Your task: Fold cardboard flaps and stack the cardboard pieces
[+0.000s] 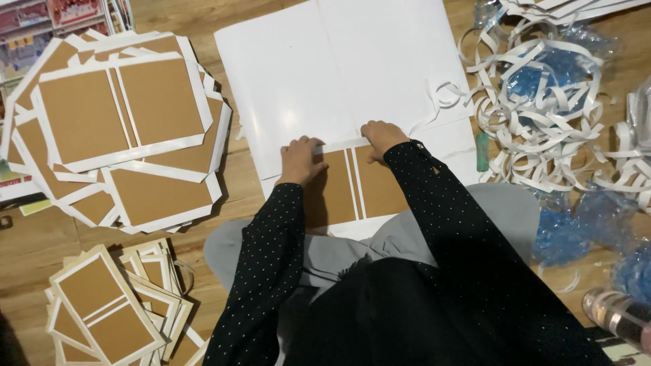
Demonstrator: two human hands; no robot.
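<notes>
The left hand (300, 160) lies flat with fingers together, pressing the top edge of a brown board cover (352, 186) — it clamps nothing, only presses down. The right hand (382, 137), just to its three o'clock, does the same, fingertips bent onto the white folded strip along that edge; whether anything is pinched under them cannot be told. The cover, two brown panels with a narrow spine between, lies on a large white sheet (339, 68) at the centre of the wooden floor (237, 183), its lower edge hidden by the person's dotted black sleeves (271, 257) and grey lap.

At three o'clock of the hands a small green tube-like thing (482, 151) rests on the sheet's edge; what it is stays hard to make out. Beyond it, at two o'clock, lies a tangled heap of curled white paper strips (542, 102) over crumpled blue plastic bags (563, 230) — what the bags hold is not visible.

At ten o'clock a fanned stack of finished covers (122, 129) with white borders is piled up; at eight o'clock a second, smaller stack with cream borders (108, 312) is cut off by the frame. A shiny metallic roll (620, 315) at four o'clock is also cut off.
</notes>
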